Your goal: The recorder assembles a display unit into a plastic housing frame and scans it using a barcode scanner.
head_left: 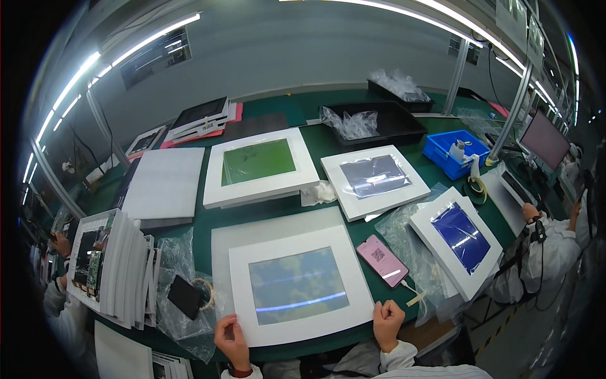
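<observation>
- A white frame (303,329) with a pale, cloudy screen (300,278) lies flat on a foam sheet (271,228) at the front of the worktop (202,249), directly before the wearer.
- Its long axis runs left to right, the right end set slightly farther from the wearer; the body of the frame lies ahead of both hands and between them.
- The left hand (232,341) is at the left edge, close by the near corner, inward and forward of which the frame extends; of the two hands, this one looks nearer.
- Its grip is narrow, thumb and forefinger close together at the edge; whether they pinch the frame or merely rest there cannot be told.
- The right hand (388,323) curls at the near right corner, the frame lying to its left and ahead; contact is unclear, and its folded fingers hide whether the grip holds anything.
- A pink-lit phone (383,260) lies just beside the frame's right edge, ahead of the right hand, with a blue-screen frame (461,237) tilted farther right.
- Beyond the foam sheet sit a green-screen frame (259,161) and, to its right, a grey-screen frame (375,177).
</observation>
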A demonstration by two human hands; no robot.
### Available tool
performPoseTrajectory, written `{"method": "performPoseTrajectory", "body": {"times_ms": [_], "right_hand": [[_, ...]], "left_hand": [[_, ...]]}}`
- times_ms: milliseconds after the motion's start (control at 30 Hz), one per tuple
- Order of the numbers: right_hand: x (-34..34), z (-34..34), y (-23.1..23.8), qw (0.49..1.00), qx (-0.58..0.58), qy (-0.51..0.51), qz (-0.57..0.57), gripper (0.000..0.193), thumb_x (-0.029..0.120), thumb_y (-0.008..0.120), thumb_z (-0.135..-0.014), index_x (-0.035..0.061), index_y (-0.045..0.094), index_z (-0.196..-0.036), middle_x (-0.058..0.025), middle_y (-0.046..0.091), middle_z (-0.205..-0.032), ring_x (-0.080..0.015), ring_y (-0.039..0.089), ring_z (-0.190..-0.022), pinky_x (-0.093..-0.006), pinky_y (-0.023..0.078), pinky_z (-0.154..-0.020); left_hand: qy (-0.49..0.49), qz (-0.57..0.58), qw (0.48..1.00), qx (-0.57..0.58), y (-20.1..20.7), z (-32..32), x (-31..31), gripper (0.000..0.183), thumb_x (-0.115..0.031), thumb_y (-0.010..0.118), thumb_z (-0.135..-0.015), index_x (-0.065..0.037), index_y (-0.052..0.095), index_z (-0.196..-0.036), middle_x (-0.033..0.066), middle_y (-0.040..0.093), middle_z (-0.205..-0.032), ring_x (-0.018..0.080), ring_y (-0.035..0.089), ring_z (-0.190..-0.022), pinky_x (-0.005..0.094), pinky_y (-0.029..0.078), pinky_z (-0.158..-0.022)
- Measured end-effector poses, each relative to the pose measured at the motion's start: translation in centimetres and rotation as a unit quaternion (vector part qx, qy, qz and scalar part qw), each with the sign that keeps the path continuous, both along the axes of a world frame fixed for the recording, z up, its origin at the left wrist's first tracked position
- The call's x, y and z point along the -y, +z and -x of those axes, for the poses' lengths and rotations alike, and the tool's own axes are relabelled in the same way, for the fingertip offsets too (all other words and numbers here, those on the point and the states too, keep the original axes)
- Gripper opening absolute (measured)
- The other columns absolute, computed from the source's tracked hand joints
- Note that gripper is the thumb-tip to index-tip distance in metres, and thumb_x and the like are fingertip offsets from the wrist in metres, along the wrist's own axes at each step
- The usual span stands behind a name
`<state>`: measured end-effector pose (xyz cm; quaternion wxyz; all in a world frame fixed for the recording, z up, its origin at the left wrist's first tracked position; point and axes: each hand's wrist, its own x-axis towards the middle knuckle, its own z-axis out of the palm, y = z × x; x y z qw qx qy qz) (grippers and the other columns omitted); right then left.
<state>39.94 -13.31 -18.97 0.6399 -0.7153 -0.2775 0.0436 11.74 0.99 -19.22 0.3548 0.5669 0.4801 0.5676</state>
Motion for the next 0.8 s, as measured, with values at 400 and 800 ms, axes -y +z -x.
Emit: {"method": "performPoseTrajectory", "body": {"times_ms": [400, 800], "right_hand": [[0.1, 0.0, -0.1, 1.0, -0.001, 0.0, -0.005, 0.04, -0.005, 0.06, -0.081, 0.0048, 0.029, -0.057, 0.0023, 0.027, -0.052, -0.0046, 0.024, -0.05, -0.025, 0.02, -0.045], [0.1, -0.2, 0.0, 1.0, -0.001, 0.003, -0.008, 0.036, -0.005, 0.061, -0.081, 0.0046, 0.034, -0.059, 0.003, 0.029, -0.053, -0.0039, 0.027, -0.05, -0.0236, 0.023, -0.044]], "left_hand": [[-0.006, -0.01, 1.0, -0.009, -0.3, 0.2, -0.1, 0.008, 0.008, 0.052, -0.081, 0.004, 0.057, -0.085, 0.0128, 0.06, -0.096, 0.0198, 0.059, -0.089, 0.0276, 0.047, -0.08], [-0.021, -0.036, 0.999, -0.012, -1.4, 0.6, -0.8, 0.009, 0.009, 0.05, -0.081, 0.003, 0.055, -0.085, 0.013, 0.059, -0.096, 0.0185, 0.057, -0.089, 0.0274, 0.044, -0.082]]}}
